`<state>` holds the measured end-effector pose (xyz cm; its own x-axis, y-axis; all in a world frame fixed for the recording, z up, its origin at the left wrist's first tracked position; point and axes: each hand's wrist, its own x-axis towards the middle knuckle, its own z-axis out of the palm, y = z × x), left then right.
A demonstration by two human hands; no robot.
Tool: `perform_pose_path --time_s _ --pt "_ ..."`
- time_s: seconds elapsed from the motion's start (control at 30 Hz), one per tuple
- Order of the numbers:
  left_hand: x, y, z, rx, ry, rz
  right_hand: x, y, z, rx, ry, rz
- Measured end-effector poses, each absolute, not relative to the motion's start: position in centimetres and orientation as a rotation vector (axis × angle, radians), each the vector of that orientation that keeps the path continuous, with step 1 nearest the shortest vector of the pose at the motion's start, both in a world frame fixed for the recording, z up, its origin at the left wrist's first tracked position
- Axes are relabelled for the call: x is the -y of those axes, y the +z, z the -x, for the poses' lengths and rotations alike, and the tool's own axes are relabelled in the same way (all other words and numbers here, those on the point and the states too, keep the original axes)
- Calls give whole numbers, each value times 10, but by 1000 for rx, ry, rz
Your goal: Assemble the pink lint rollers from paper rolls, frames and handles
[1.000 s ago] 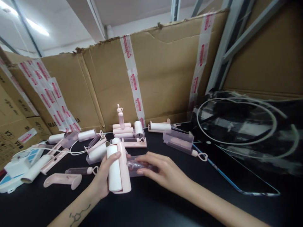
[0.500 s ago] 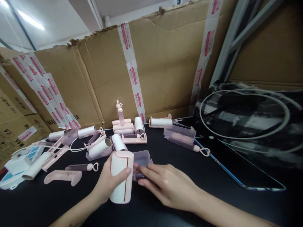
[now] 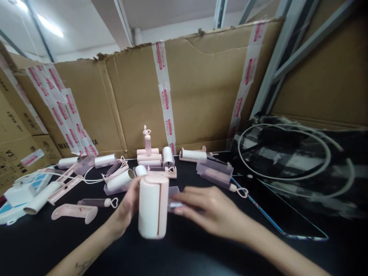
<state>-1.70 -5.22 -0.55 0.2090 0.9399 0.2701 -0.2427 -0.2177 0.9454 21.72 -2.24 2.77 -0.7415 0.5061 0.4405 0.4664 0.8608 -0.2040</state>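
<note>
My left hand (image 3: 128, 207) is wrapped round a lint roller (image 3: 149, 209), a white roll in a pale pink holder with a dark slit along one side. It stands upright, and most of my fingers are hidden behind it. My right hand (image 3: 211, 209), fingers closed, pinches a translucent purple piece (image 3: 174, 207) just right of the roller. Its shape is mostly covered by the fingers. Behind them shows a translucent purple cover (image 3: 173, 190). To the left lie a pink holder (image 3: 74, 212) and a purple handle with a heart-shaped loop (image 3: 97, 202).
Several rolls, holders and covers lie along the back, among them a white roll (image 3: 120, 179) and a purple cover (image 3: 214, 172). A tablet-like black panel (image 3: 284, 207) and a coiled white cable (image 3: 241, 149) are at right. Cardboard (image 3: 198, 88) walls the back.
The lint roller has shifted slightly right in the view, and my left thumb no longer shows across its front. My right hand has moved slightly right and up, still pinching. The view has tilted a little.
</note>
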Motion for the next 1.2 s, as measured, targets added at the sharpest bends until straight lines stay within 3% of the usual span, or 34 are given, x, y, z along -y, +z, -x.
perform_pose_path --time_s 0.1,0.23,0.5,0.6,0.83,1.2 --pt "41 0 36 -928 1450 -1704 2 65 -227 2509 -161 765" --pt "35 -12 43 -1359 1156 -2093 -21 102 -215 2763 -490 870" --pt "33 -40 26 -1278 1044 -1969 -12 118 -155 3195 -818 938" --pt "31 -46 22 -1181 1022 -1828 -5 122 -150 3236 -852 901" --pt "26 -53 14 -1140 921 -1826 -13 122 -159 3295 -579 870" --pt "25 -52 21 -1119 840 -1916 14 123 -127 3277 -982 911"
